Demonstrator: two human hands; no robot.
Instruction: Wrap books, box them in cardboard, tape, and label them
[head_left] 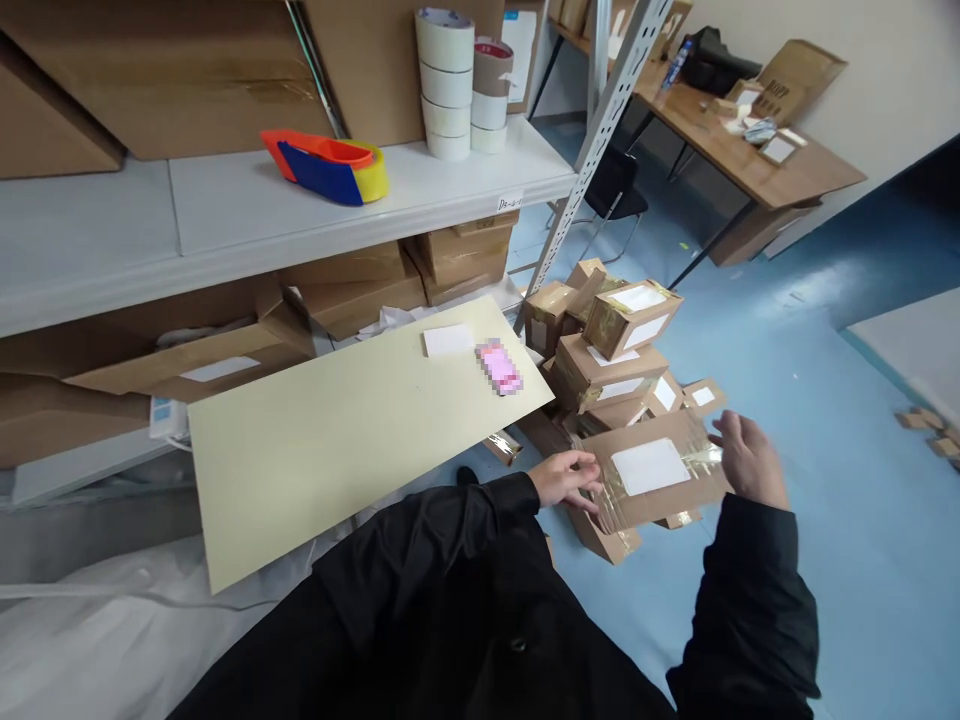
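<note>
A small cardboard box (660,490) with a white label and clear tape sits between my two hands, low at the right of centre. My left hand (568,478) grips its left end, fingers curled on the edge. My right hand (748,460) holds the right end, fingers bent against the box. Both sleeves are black. Behind the box lies a pile of several similar taped boxes (611,345) on the blue floor.
A pale board (352,430) lies tilted at my left with a white label (448,340) and a pink blurred item (499,367). The shelf (225,215) carries a tape dispenser (330,165) and stacked tape rolls (450,85). A wooden table (757,150) stands far right.
</note>
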